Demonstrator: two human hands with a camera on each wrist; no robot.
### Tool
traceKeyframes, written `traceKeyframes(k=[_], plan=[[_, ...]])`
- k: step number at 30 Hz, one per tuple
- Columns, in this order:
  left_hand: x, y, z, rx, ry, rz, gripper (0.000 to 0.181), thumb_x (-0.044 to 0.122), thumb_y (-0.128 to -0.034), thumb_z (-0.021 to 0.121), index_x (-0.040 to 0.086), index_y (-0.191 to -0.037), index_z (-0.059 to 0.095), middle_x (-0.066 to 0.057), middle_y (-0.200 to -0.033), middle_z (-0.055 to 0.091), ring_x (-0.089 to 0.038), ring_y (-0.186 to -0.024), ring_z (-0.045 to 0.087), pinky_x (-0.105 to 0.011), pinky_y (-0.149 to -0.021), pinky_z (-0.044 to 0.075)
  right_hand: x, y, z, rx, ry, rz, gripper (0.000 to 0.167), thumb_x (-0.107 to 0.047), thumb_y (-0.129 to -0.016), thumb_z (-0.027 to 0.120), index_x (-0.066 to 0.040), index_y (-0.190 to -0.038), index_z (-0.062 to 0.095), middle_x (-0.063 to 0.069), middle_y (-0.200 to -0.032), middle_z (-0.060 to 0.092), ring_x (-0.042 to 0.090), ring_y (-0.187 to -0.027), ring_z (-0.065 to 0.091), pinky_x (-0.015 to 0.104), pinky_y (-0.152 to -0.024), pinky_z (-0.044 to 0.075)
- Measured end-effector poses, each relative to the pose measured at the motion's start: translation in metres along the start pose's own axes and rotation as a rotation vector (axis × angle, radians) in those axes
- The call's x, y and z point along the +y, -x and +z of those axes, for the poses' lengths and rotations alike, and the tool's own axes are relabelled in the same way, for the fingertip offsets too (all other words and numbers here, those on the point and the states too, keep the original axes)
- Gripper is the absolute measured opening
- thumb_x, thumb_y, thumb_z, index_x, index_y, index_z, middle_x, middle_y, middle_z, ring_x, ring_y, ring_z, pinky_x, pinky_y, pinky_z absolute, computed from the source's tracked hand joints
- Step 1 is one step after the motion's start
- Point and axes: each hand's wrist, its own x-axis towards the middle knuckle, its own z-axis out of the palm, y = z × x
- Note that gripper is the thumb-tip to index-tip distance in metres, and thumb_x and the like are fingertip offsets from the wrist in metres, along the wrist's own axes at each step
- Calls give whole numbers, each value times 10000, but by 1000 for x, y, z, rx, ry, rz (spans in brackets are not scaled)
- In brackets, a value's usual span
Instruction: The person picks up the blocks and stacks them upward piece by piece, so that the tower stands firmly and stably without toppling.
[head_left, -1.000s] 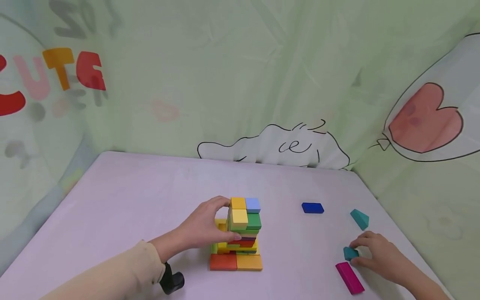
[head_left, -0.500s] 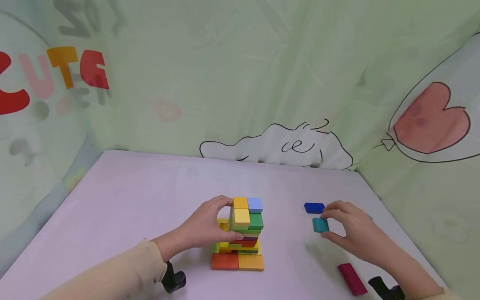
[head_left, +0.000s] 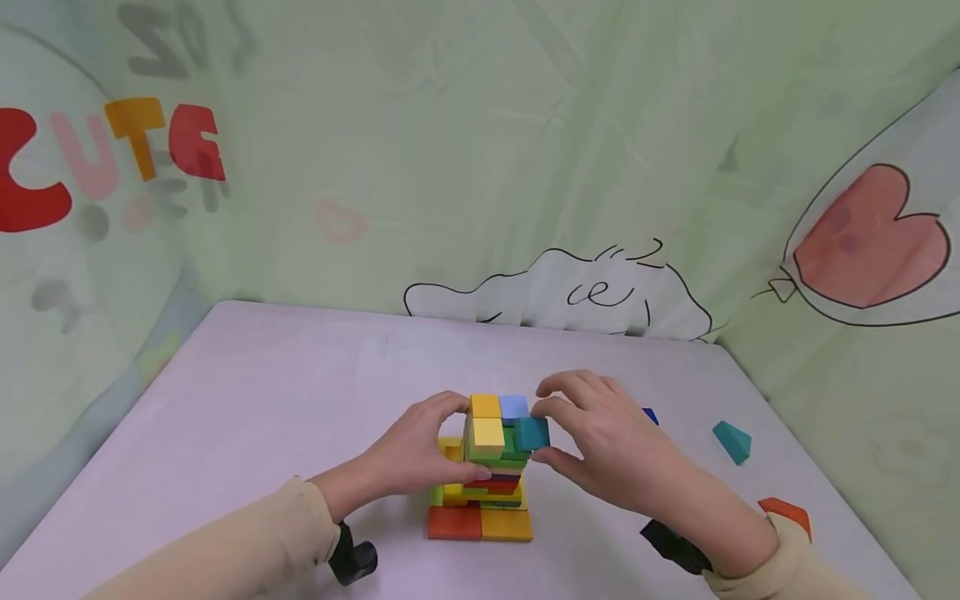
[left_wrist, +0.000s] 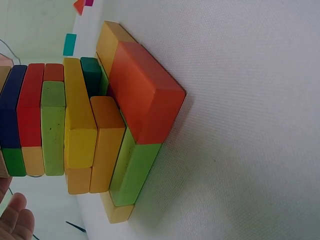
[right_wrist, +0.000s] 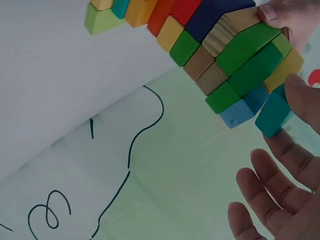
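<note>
A tower of coloured wooden blocks (head_left: pixel 487 437) stands on orange and red base blocks in the head view. My left hand (head_left: pixel 397 450) grips its upper part, the thumb on the near side and the fingers behind. In the left wrist view the lower layers of the tower (left_wrist: pixel 80 120) show several colours. My right hand (head_left: pixel 618 450) pinches a teal block (head_left: pixel 532 434) at the tower's upper right. The right wrist view shows this teal block (right_wrist: pixel 274 112) between thumb and finger, beside the blue and yellow top blocks; whether it touches them I cannot tell.
To the right on the table lie a teal wedge block (head_left: pixel 733 442), a blue block (head_left: pixel 651 415) mostly hidden behind the right hand, and an orange block (head_left: pixel 787 510) partly covered by the right sleeve. A printed curtain (head_left: pixel 480 167) hangs behind the table.
My right hand has picked up the teal block from the right of the table and carried it left to the tower's top. The left hand keeps its grip on the tower.
</note>
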Motion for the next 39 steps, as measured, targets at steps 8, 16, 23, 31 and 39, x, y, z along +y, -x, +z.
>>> traceKeyframes(k=[8, 16, 23, 31, 39], plan=[[-1, 0, -1, 0, 9, 25, 637, 329, -806, 873, 111, -1335, 591, -42, -1363, 612, -339, -1343, 518, -616, -1124, 430, -4, -6, 3, -22, 7, -10, 392, -302, -744, 928, -156, -1035, 709, 26, -1205, 650, 240, -1170, 593, 480, -974, 541], [1, 0, -1, 0, 8, 18, 635, 325, -805, 875, 108, -1330, 589, -49, -1355, 612, -336, -1340, 514, -614, -1117, 438, -4, -8, 5, -25, 13, -31, 401, -304, -737, 932, -146, -1030, 707, 30, -1201, 648, 241, -1162, 596, 476, -965, 545], [1, 0, -1, 1, 15, 22, 630, 313, -802, 877, 112, -1328, 593, -41, -1346, 618, -333, -1340, 520, -620, -1118, 434, -4, -10, 5, -20, 13, -35, 388, -316, -747, 924, -154, -1018, 699, 34, -1203, 651, 243, -1158, 598, 466, -959, 547], [1, 0, -1, -1, 11, 15, 638, 310, -804, 875, 115, -1340, 589, -41, -1357, 614, -336, -1349, 516, -619, -1128, 425, -4, -11, 7, -15, 4, -27, 361, -315, -743, 927, -163, -971, 691, 38, -1195, 654, 248, -1155, 604, 460, -949, 543], [2, -1, -2, -3, 9, 3, 640, 312, -801, 878, 116, -1337, 588, -43, -1358, 611, -330, -1341, 516, -611, -1118, 439, -4, -12, 7, -26, -2, -19, 370, -342, -748, 920, -171, -977, 685, 37, -1207, 650, 254, -1165, 600, 472, -962, 541]])
